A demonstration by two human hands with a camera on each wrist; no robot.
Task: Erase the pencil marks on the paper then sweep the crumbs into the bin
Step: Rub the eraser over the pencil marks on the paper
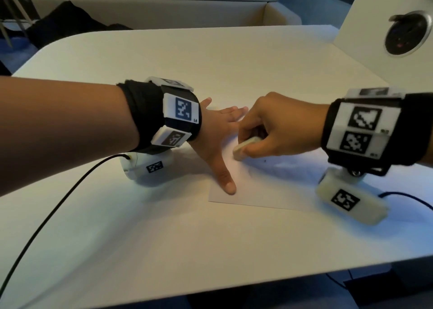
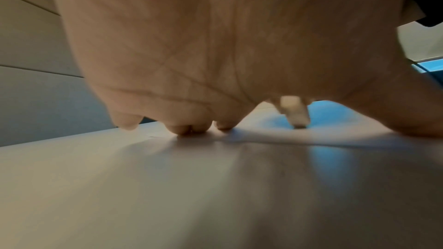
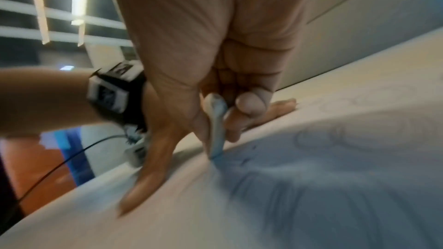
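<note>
A white sheet of paper (image 1: pixel 269 186) lies on the white table (image 1: pixel 140 226). My left hand (image 1: pixel 220 142) is spread flat on the paper's left part, thumb toward me and fingers pointing away. My right hand (image 1: pixel 246 142) pinches a small white eraser (image 1: pixel 243 148) between thumb and fingers, with the eraser's lower end on the paper just right of the left hand. The right wrist view shows the eraser (image 3: pixel 215 128) standing on the sheet, and faint curly pencil marks (image 3: pixel 323 135) to its right. In the left wrist view the eraser (image 2: pixel 296 115) stands beyond my pressed fingertips (image 2: pixel 187 130). A few dark crumbs (image 1: pixel 264 161) lie beside the eraser.
A white box with a round metal-rimmed opening (image 1: pixel 407 33) stands at the table's far right corner. Black cables (image 1: pixel 46 205) run from both wrist cameras across the table. A pale sofa (image 1: pixel 152 4) with dark cloth on it lies behind the table.
</note>
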